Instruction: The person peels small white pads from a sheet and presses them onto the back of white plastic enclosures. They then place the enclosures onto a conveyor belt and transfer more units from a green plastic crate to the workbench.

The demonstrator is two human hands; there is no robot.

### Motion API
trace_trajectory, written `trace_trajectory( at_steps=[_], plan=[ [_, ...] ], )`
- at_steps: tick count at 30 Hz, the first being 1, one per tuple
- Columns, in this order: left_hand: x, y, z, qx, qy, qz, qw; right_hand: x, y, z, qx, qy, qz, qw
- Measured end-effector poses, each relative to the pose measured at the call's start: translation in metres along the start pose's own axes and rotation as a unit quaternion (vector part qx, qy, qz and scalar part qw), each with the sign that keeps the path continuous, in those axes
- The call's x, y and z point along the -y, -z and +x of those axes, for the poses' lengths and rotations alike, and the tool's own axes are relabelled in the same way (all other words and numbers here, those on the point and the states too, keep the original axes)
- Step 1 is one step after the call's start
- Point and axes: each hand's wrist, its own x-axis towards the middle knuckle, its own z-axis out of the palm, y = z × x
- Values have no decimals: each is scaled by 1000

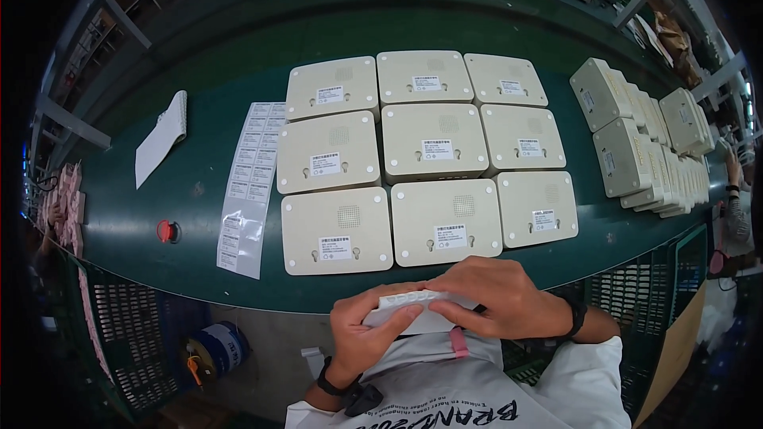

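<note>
In front of my body, at the table's near edge, both hands grip a white sheet with raised round bumps [407, 299]. My left hand [362, 326] pinches its left side between thumb and fingers. My right hand [502, 295] closes over the right side, covering much of it. Just beyond them, cream plastic boxes [337, 226] lie in rows of three. Each box's upturned face carries a white label, a speaker grille and keyhole slots, and round white pads show at the corners of the nearer ones.
Left of the boxes lies a label sheet [242, 214], partly peeled. Farther left are a white pad [161, 139] and a red round cap [166, 230]. More cream units [624, 151] stand stacked on the right. Green crates [664, 294] and a blue drum [216, 353] flank me below the table [207, 79].
</note>
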Motion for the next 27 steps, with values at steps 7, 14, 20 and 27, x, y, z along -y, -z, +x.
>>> trace_trajectory(
  at_steps=[7,14,20,27],
  plan=[
    [9,-3,-5,-34,-21,51,998,-8,-8,-7,-83,103,-109,985],
    [10,-6,-4,-54,-19,63,996,-8,-13,-14,-123,155,-194,961],
    [14,-8,-2,-52,-44,16,998,-8,-4,-12,-127,73,-78,986],
    [15,-17,1,-44,-27,-67,996,-16,-9,-21,-140,141,-147,969]
  ],
)
